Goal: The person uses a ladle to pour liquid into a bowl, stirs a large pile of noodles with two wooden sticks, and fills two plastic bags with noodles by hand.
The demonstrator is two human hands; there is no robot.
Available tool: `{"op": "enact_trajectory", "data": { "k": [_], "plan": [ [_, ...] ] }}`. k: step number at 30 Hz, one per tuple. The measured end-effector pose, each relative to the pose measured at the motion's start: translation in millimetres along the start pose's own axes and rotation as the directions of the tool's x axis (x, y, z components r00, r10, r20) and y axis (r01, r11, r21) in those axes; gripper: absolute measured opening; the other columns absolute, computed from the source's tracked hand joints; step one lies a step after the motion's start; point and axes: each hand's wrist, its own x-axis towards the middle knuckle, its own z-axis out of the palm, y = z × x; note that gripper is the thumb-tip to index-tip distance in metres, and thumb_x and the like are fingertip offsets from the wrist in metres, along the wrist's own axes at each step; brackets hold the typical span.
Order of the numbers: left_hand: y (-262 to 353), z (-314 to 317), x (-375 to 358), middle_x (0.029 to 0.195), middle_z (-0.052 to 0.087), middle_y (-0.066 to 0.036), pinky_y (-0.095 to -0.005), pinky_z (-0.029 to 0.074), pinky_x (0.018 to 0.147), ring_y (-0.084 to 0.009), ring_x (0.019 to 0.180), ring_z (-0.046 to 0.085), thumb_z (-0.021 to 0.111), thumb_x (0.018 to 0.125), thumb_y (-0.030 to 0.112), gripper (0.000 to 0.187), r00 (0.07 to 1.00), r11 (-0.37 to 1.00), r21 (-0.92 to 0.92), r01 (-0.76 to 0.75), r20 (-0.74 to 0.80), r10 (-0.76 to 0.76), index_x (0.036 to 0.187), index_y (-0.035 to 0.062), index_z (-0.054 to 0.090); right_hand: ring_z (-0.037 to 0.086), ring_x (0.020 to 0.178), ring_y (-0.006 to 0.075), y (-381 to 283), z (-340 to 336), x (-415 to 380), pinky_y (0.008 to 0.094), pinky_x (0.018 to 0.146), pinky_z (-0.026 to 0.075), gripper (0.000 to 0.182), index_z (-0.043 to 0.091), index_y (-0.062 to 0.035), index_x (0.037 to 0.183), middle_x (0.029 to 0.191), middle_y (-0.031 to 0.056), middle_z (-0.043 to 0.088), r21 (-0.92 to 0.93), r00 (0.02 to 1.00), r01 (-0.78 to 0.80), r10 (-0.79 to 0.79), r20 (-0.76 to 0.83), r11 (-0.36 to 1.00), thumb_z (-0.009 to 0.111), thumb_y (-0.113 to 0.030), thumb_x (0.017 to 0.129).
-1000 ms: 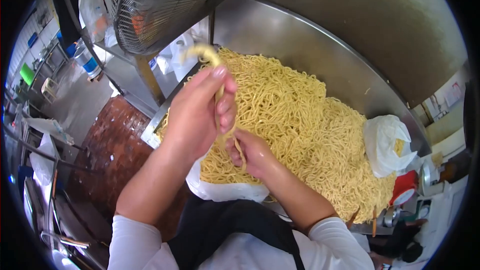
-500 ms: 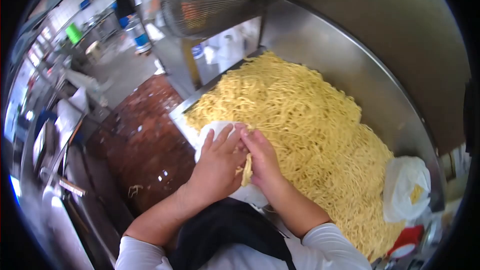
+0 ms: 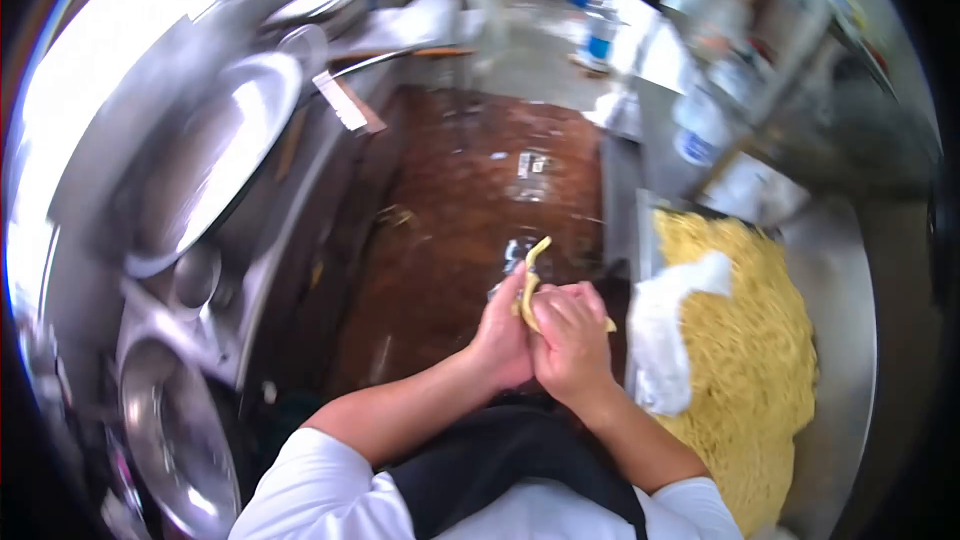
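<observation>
My left hand [image 3: 503,342] and my right hand [image 3: 575,342] are pressed together in front of the apron, over the wet floor. A few yellow noodles [image 3: 531,290] are pinched between them, one strand sticking up past the left fingertips. My right hand's fingers are curled, and a short noodle end shows at their outer side. Part of the left palm is hidden behind the right hand. To the right lies a large heap of yellow noodles [image 3: 745,360] in a metal tray [image 3: 838,310]. A white plastic bag [image 3: 662,340] rests on the heap's near left edge.
Reddish-brown wet floor [image 3: 450,180] runs ahead, with a few noodle scraps on it. At left stand a big wok [image 3: 215,155], a ladle [image 3: 197,275] and a metal bowl [image 3: 180,440] on a steel counter. A blue-labelled bottle [image 3: 598,35] stands farther off.
My view and body have turned left, away from the noodle heap. Both hands have moved with the noodles from the tray's edge to above the floor; the bag stays on the tray.
</observation>
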Motion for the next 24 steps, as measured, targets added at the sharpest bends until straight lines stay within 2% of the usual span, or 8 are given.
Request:
{"op": "enact_trajectory", "data": {
  "k": [4,7,9,14,16,18,22,24],
  "plan": [
    [31,-66,-78,0.097,0.066,-0.007,-0.0396,0.051,0.089,-0.0212,0.096,0.064,0.061,0.094,0.035,0.026,0.873,0.928,0.037,-0.371,-0.326,0.362,0.098,0.0100,0.064,0.052,0.125,0.0345,-80,70,8,0.0540,0.109,0.031,0.035,0.064,-0.0032,0.114,0.126,0.0171,0.060,-0.168,0.966,0.156,-0.115,0.232,0.973,0.064,-0.016,0.081],
    [61,-79,-168,0.077,0.062,0.001,-0.0255,0.045,0.054,-0.0100,0.065,0.058,0.065,0.094,0.030,0.020,0.745,0.848,0.212,-0.486,-0.407,0.529,0.088,0.0113,0.064,0.048,0.127,0.0444,-130,105,21,0.0504,0.105,0.039,0.048,0.062,-0.0013,0.116,0.132,0.0246,0.055,0.216,0.936,0.241,-0.286,0.206,0.946,0.076,-0.020,0.074],
    [87,-86,-238,0.072,0.059,0.002,-0.0237,0.041,0.051,-0.0084,0.060,0.054,0.068,0.092,0.029,0.020,0.633,0.750,0.370,-0.548,-0.402,0.661,0.087,0.0106,0.064,0.050,0.126,0.0430,-166,109,28,0.0496,0.106,0.039,0.054,0.062,-0.0022,0.118,0.136,0.0232,0.053,0.349,0.920,0.221,-0.314,0.234,0.910,0.078,-0.022,0.071],
    [116,-77,-456,0.073,0.063,0.000,-0.0210,0.043,0.054,-0.0059,0.063,0.056,0.074,0.087,0.022,0.020,0.185,0.272,0.959,-0.084,-0.254,0.949,0.087,0.0051,0.065,0.055,0.122,0.0367,-186,148,25,0.0441,0.104,0.042,0.046,0.064,-0.0033,0.119,0.130,0.0194,0.060,0.451,0.871,0.084,-0.286,0.400,0.888,0.076,-0.019,0.077],
    [111,-59,-550,0.085,0.070,-0.005,-0.0244,0.048,0.062,-0.0078,0.072,0.061,0.069,0.090,0.014,0.011,-0.089,0.240,0.940,0.241,-0.225,0.970,0.089,0.0038,0.066,0.057,0.120,0.0350,-182,165,17,0.0424,0.104,0.043,0.043,0.065,-0.0026,0.117,0.127,0.0184,0.062,0.479,0.853,0.029,-0.272,0.447,0.877,0.076,-0.016,0.077],
    [107,-83,-646,0.071,0.060,0.002,-0.0217,0.040,0.049,-0.0043,0.058,0.053,0.069,0.089,0.015,0.010,-0.354,0.110,0.930,0.351,0.023,0.935,0.090,0.0058,0.066,0.058,0.118,0.0343,-174,180,8,0.0413,0.102,0.044,0.040,0.066,-0.0015,0.114,0.124,0.0186,0.063,0.482,0.825,-0.044,-0.240,0.511,0.875,0.076,-0.016,0.078],
    [94,-81,-856,0.075,0.058,0.001,-0.0256,0.046,0.054,-0.0097,0.068,0.058,0.068,0.090,0.039,0.027,-0.698,0.555,0.770,0.316,-0.207,0.685,0.098,0.0133,0.067,0.061,0.113,0.0334,-170,187,-6,0.0403,0.100,0.046,0.037,0.067,-0.0003,0.111,0.120,0.0186,0.065,0.425,0.764,-0.104,-0.201,0.613,0.899,0.075,-0.015,0.079],
    [77,-57,-890,0.124,0.057,-0.014,-0.0477,0.052,0.079,-0.0303,0.112,0.057,0.065,0.083,0.061,0.061,-0.739,0.656,0.755,0.001,-0.441,0.509,0.130,0.0224,0.058,0.062,0.112,0.0325,-162,189,-11,0.0398,0.100,0.046,0.036,0.067,-0.0001,0.111,0.118,0.0179,0.066,0.347,0.700,-0.117,-0.171,0.693,0.930,0.074,-0.015,0.079]
  ]
}}
